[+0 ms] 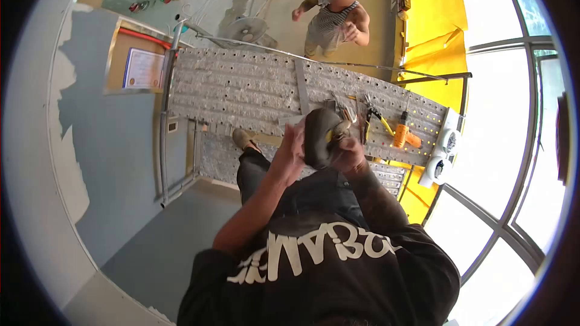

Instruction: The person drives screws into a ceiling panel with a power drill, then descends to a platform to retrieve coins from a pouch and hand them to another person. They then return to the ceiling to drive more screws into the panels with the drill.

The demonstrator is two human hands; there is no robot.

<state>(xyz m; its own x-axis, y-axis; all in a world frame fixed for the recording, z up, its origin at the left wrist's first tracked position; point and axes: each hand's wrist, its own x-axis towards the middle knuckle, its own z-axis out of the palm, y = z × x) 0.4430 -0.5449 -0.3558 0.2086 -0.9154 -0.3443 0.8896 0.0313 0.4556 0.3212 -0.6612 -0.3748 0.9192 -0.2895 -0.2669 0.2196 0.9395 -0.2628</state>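
Observation:
Both hands are raised above my lap around a dark, rounded object (320,137), with a small yellow spot and a metallic part on its right side. My left hand (292,152) presses against the object's left side, its fingers partly hidden by it. On the other side, my right hand (348,154) has its fingers closed at the metallic part. Beyond the hands lies a perforated metal platform (235,87). Yellow-handled cutters (379,118) and an orange drill (406,135) rest on it, right of the hands.
Another person (331,21) stands beyond the platform's far rail (260,46), near a round fan (246,29). White round fittings (440,160) sit at the platform's right end. Metal posts (164,145) stand on the left, and framed windows (495,115) on the right.

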